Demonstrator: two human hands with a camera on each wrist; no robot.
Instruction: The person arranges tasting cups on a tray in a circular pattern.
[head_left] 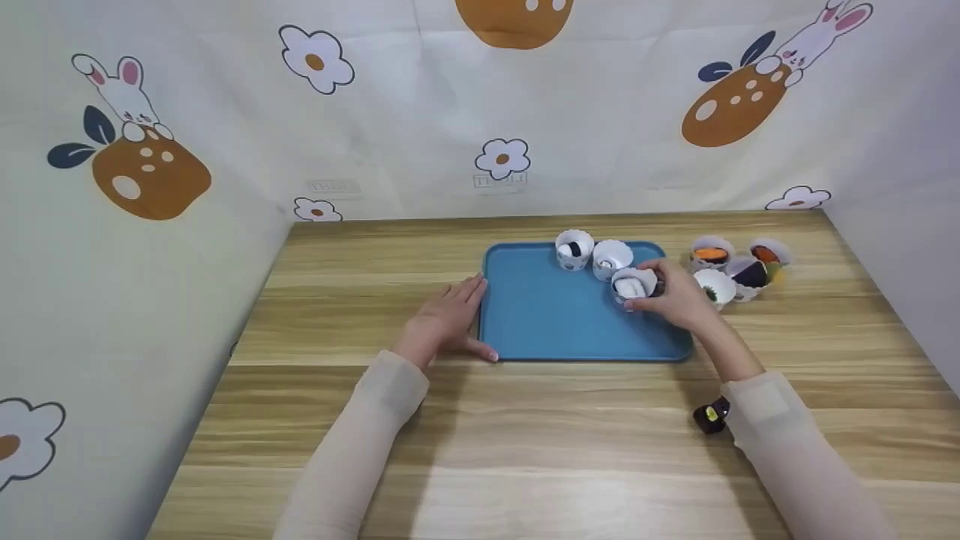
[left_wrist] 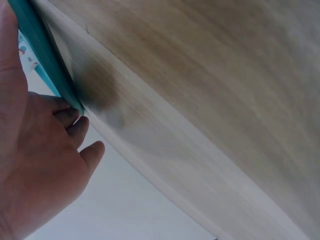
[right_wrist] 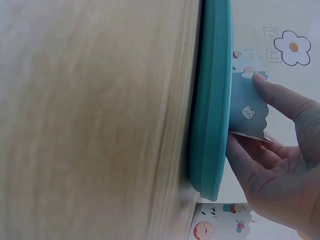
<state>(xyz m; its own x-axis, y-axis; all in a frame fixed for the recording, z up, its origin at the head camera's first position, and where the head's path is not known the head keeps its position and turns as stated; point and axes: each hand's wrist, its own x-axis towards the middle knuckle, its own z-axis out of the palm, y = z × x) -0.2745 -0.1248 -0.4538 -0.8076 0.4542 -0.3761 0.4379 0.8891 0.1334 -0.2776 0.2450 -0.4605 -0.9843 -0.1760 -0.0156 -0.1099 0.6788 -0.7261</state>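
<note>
A blue tray (head_left: 555, 319) lies on the wooden table. My left hand (head_left: 444, 319) rests against its left side, fingers along the edge and thumb at the front corner. On the tray's right half, my right hand (head_left: 677, 296) grips a paper baking cup (head_left: 628, 291) with a white piece inside, thumb on one side and fingers on the other. In the right wrist view this cup (right_wrist: 247, 107) shows a bear print and stands close over the tray. Behind it are a cup with a black-and-white piece (head_left: 574, 251) and another cup (head_left: 612, 260) with something white.
Right of the tray stand several more cups, one with an orange-topped piece (head_left: 710, 253) and one with a dark piece (head_left: 748, 276). A small black piece with a yellow centre (head_left: 709, 416) lies beside the right sleeve. A patterned cloth wall (head_left: 405, 150) borders the table's back.
</note>
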